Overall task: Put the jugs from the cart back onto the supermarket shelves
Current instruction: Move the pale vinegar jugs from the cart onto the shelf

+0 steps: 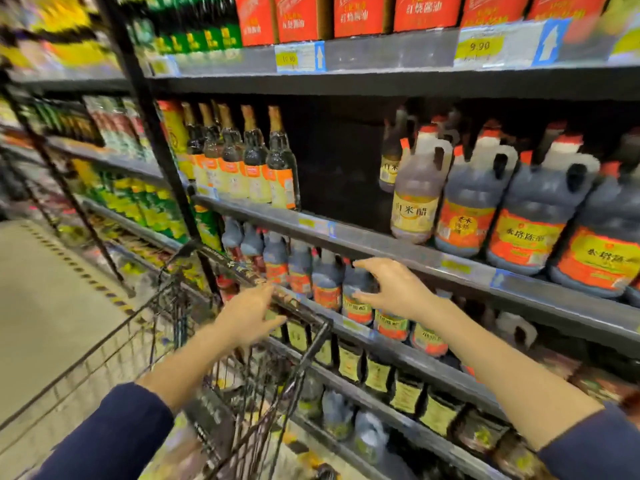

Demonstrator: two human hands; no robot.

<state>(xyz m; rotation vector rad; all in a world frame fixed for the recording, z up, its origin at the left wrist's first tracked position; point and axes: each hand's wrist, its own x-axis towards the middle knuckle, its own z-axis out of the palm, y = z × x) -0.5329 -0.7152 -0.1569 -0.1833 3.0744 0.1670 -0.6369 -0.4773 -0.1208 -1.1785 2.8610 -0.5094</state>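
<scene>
The wire shopping cart (166, 327) stands in front of me, close against the shelves. My left hand (247, 315) is at its handle bar (304, 311), thumb above and straight fingers below the bar, not closed round it. My right hand (391, 289) hovers with spread fingers in front of a dark jug with an orange label (355, 289) in the row on the lower shelf; it holds nothing. Larger white-handled jugs (533, 216) fill the right of the middle shelf (381, 251). What lies in the cart basket is blurred.
A dark gap (346, 161) opens on the middle shelf between tall bottles (256, 161) and a pale vinegar jug (417, 199). Red cartons (360, 12) line the top shelf. More bottles and jars (377, 375) fill the lowest shelves. The aisle floor (45, 306) stretches left.
</scene>
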